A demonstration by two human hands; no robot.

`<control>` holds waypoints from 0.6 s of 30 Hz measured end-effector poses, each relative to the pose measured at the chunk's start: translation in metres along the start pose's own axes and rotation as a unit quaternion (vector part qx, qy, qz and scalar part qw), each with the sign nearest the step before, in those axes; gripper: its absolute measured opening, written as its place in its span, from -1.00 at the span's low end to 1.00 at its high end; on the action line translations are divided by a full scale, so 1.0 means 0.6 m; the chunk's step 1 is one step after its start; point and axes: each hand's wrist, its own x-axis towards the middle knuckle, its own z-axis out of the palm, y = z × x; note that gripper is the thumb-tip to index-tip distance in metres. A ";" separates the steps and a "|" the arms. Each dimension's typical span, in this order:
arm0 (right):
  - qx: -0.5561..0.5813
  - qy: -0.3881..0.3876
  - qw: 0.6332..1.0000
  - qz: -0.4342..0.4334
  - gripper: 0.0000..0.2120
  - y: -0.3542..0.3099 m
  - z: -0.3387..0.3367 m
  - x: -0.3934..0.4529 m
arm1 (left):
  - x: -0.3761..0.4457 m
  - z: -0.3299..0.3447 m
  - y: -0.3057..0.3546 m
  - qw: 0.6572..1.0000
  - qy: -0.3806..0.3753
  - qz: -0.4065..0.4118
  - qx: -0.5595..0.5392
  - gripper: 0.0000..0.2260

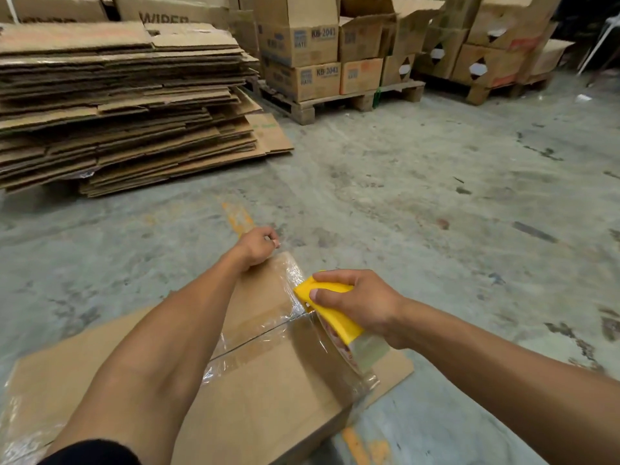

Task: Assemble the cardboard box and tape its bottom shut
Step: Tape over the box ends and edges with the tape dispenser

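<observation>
Both hands tape the cardboard box (268, 391) bottom: my left hand (256, 245), curled, braces its far edge; my right hand (355, 302) grips the yellow tape dispenser (330, 312). Next, probably pull toward me along the seam.

Cardboard box (268, 391) — near-left corner and lower edge cut off by the frame bottom; a stretch of its top face and the seam hidden under the left forearm. Left hand (256, 245) — fingertips curled over the far box edge; whatever they pinch cannot be made out. Tape dispenser (330, 308) — mostly covered by the right hand (362, 305); the roll's print below that hand too blurred to read.
</observation>
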 end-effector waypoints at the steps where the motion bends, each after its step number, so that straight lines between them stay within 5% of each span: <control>1: 0.000 0.001 1.000 0.002 -0.64 0.000 0.000 0.000 | 0.002 0.002 -0.002 1.000 0.000 0.002 -0.008 -0.78; 18: -0.002 0.005 1.000 0.004 -0.79 0.014 0.006 0.010 | 0.008 0.021 -0.023 0.998 -0.029 0.053 0.022 -0.85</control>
